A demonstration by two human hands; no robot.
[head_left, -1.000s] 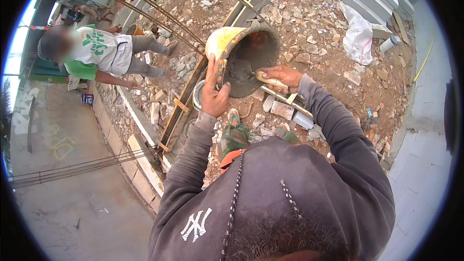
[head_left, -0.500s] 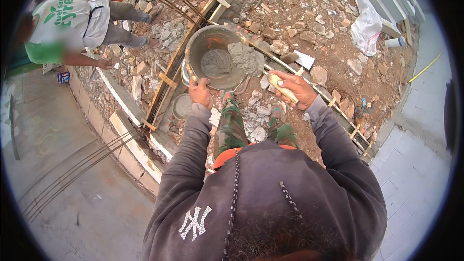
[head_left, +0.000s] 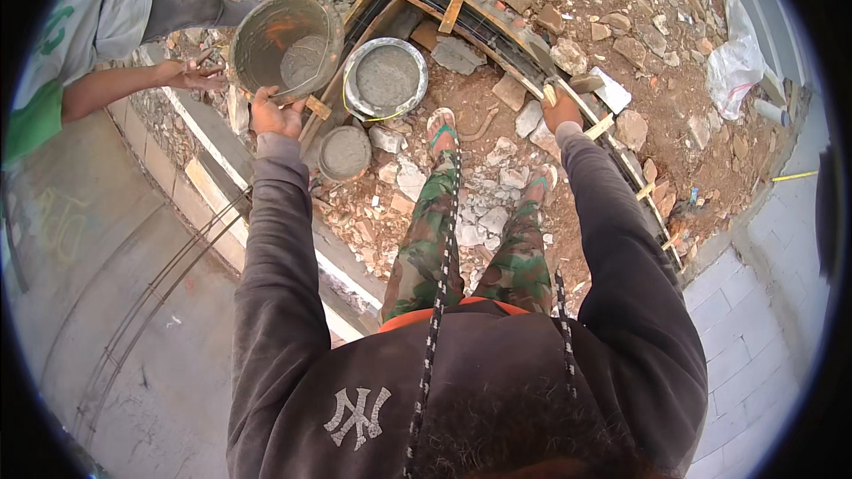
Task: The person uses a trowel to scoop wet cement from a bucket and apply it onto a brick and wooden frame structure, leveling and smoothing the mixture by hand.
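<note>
My left hand [head_left: 275,115] grips the near rim of a cement-coated bucket [head_left: 266,31] with some grey mortar inside, held out to the left. A co-worker's hand [head_left: 188,75] is beside that bucket. My right hand [head_left: 561,109] is closed on the pale handle of a trowel [head_left: 549,89], over the edge of wooden formwork [head_left: 453,9]; the blade is hard to make out. Between my hands sit a basin full of wet mortar [head_left: 385,80] and, nearer, a smaller round container of mortar [head_left: 344,153].
Broken bricks and rubble [head_left: 621,44] cover the ground around my feet. A co-worker [head_left: 53,27] is at the left. Rebar rods [head_left: 160,284] cross over a concrete slab at the lower left. A white sack [head_left: 737,53] lies right, near a grey block floor [head_left: 745,310].
The bucket has gone from tilted, then upright in the middle, to the left beside the co-worker's hand, uncovering the mortar basin. My right hand with the trowel has moved rightward and away from me.
</note>
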